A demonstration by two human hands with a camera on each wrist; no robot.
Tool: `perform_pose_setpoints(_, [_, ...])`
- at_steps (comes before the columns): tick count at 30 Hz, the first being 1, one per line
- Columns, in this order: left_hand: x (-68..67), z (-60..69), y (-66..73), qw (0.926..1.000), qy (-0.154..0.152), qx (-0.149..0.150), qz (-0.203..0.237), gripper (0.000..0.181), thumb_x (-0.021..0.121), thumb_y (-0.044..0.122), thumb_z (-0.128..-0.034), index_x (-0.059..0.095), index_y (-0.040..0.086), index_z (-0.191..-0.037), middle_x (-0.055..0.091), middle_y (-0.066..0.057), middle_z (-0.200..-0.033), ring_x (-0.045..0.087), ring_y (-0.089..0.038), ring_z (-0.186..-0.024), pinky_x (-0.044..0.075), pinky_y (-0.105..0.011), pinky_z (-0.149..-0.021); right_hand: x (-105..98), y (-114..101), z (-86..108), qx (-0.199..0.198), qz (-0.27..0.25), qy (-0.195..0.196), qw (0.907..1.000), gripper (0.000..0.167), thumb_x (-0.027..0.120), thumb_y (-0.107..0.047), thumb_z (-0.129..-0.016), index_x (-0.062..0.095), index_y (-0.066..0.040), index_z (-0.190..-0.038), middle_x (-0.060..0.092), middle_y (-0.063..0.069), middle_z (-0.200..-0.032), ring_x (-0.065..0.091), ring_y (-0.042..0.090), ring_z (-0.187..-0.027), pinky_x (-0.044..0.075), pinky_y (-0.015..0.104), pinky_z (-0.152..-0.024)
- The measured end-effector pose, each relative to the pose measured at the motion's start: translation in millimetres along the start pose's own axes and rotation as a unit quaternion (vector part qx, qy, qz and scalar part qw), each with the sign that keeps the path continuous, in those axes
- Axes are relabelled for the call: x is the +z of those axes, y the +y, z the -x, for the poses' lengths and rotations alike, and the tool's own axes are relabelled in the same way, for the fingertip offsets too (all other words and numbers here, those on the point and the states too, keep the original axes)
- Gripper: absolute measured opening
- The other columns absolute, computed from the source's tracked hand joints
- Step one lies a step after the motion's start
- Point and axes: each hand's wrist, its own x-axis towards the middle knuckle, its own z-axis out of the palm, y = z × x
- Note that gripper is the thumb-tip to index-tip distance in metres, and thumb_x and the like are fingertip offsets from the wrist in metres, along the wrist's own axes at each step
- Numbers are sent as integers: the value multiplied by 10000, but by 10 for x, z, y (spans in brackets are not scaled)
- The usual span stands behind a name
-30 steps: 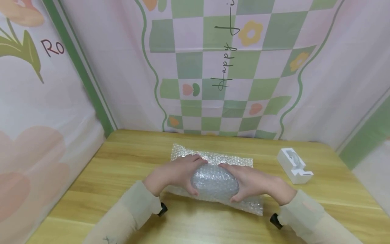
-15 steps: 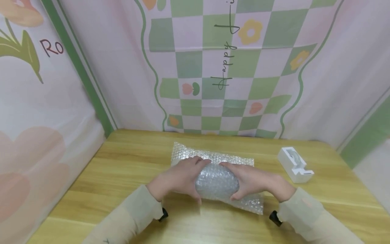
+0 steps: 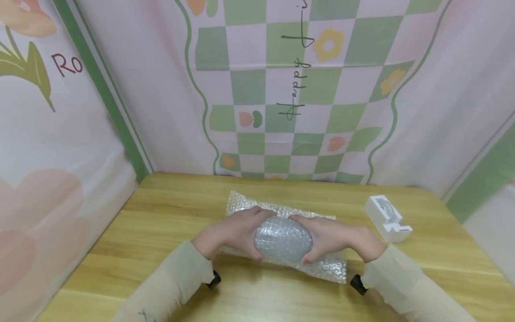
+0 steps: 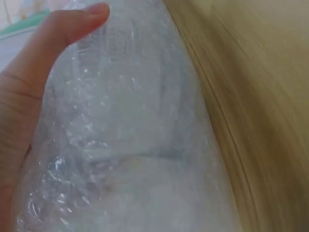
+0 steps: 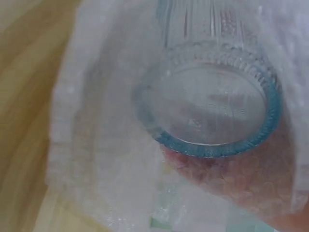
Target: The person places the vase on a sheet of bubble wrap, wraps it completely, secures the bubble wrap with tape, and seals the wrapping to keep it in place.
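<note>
Evidently, your left hand [image 3: 243, 229] and right hand [image 3: 327, 235] curl round the bubble wrap [image 3: 283, 239], ribbed glass [image 5: 207, 108] apparently rolled in, one end unsealed.

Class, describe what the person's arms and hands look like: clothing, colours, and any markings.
The left hand and right hand wear no visible gloves. The left sleeve and right sleeve are pale beige with wide, greyer cuffs. Thin dark lines mark the left sleeve. A small black piece shows beside each cuff.
</note>
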Motion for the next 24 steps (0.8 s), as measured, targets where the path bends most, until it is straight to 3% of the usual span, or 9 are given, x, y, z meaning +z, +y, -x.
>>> perform_pose_setpoints(7, [-19,11,-30,9992,-192,-87,349,1166,971,397,-589,378,155,-1564,542,-57,-1433,565,-220,-1218,505,-444,-1019,-32,13,-30,-8,-552,-389,9977,1001,898,-362,-703,381,-64,-1508,596,36,-1269,618,209,-1075,541,361,-872])
perform_pose_setpoints(15, [-32,-9,-41,9986,-291,-62,426,1147,969,421,-601,394,131,-1551,543,-61,-1433,559,-213,-1227,505,-419,-1021,-64,19,-38,36,-786,-584,9952,1036,912,-346,-707,357,-5,-1512,577,86,-1306,597,247,-1121,518,389,-921])
perform_pose_setpoints(24, [-45,-8,-13,9982,-366,-165,450,1142,963,425,-609,390,156,-1560,536,-51,-1444,555,-212,-1230,505,-425,-1014,-46,-51,14,523,-537,-346,9966,1187,916,-395,-707,230,23,-1580,489,264,-1448,540,402,-1246,463,585,-1029])
